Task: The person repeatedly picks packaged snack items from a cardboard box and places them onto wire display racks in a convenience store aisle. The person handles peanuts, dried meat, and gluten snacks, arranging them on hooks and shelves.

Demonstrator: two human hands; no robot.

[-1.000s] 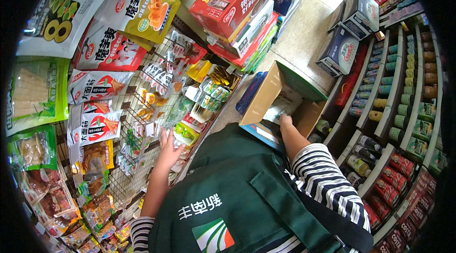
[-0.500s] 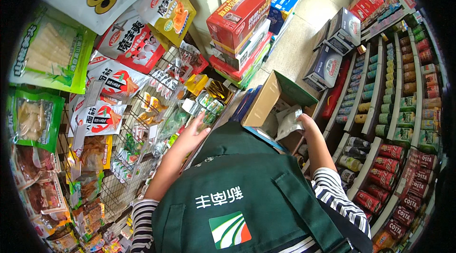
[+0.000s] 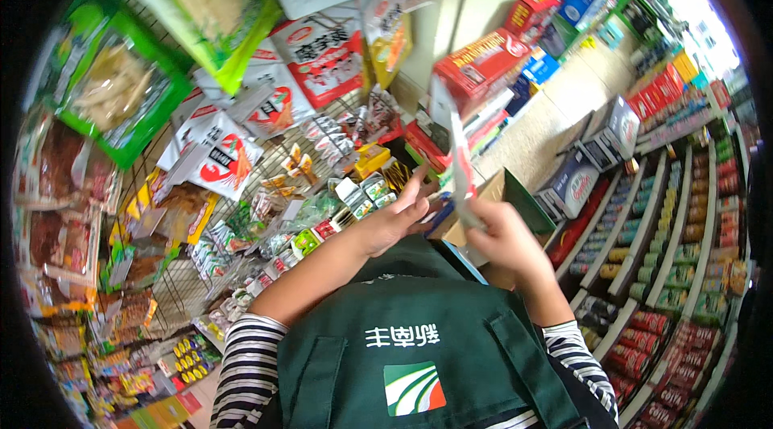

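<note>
My right hand (image 3: 509, 240) grips a thin snack pouch (image 3: 461, 159), turned nearly edge-on and smeared by motion. It stands upright above an open cardboard box (image 3: 495, 187), which is partly hidden behind the hand. My left hand (image 3: 396, 218) is open, its fingers stretched toward the pouch's left side. I cannot make out whether they touch it. Beyond that hand, small packets in trays (image 3: 372, 187) sit on the wire rack. A dark green apron (image 3: 386, 300) covers my front.
Hanging snack bags (image 3: 322, 55) fill the wire rack on the left. Stacked red cartons (image 3: 483, 63) stand ahead, with dark drink cartons (image 3: 572, 187) on the floor at the right. Shelves of cans and bottles (image 3: 644, 332) line the right side.
My right hand has lifted the pouch up out of the box and leftward. My left hand has moved right, closer to it. The view has shifted, bringing more of the left rack into sight.
</note>
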